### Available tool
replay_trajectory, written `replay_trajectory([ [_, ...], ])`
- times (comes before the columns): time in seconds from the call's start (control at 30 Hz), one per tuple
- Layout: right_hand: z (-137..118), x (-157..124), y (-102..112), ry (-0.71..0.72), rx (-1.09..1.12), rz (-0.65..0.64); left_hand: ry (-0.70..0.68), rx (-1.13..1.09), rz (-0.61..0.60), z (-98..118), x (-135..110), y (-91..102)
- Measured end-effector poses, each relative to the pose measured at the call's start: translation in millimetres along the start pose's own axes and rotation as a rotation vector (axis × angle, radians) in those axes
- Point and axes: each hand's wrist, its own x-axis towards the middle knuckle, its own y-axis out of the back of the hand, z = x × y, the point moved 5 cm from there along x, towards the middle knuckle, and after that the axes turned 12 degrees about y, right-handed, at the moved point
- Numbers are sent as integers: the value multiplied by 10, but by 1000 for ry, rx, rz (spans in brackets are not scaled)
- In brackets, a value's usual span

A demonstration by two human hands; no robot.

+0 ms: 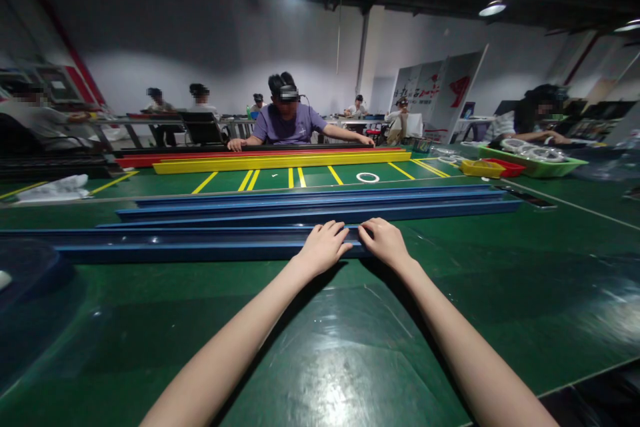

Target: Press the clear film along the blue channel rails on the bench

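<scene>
A long blue channel (200,252) lies on the green table, running from the left edge of the view to the middle. Over its right part bends my left hand (325,247), its fingers resting on the far wall and the thumb toward the near side. Close by, my right hand (384,241) curls round the channel's right end, thumb pointing left. The two hands are a short gap apart. Just beyond them lie more blue channels (320,211), side by side. My right palm hides the tip of the held channel.
Farther off are a yellow channel (280,161), a red one (137,161) and a white ring (368,177). A co-worker (290,121) sits opposite. A green tray (575,165), a yellow bin (481,168) and a phone (533,197) lie to the right; white cloth (55,188) lies left.
</scene>
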Motion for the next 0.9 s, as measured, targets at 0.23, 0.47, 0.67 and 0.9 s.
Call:
replay_trajectory([
  [0.23,56,12,8,13,79,-76,115,-26,-117,-174,28,-105],
  [0.47,270,-20,127,-176,-8,-54,140,-39,-240,-264,26,-56],
  [0.67,424,-83,144,-319,-50,-94,202,-52,-415,-460,12,38],
  [0.9,331,-63,96,-269,-55,-125,266,-26,-478,-726,-1,134],
])
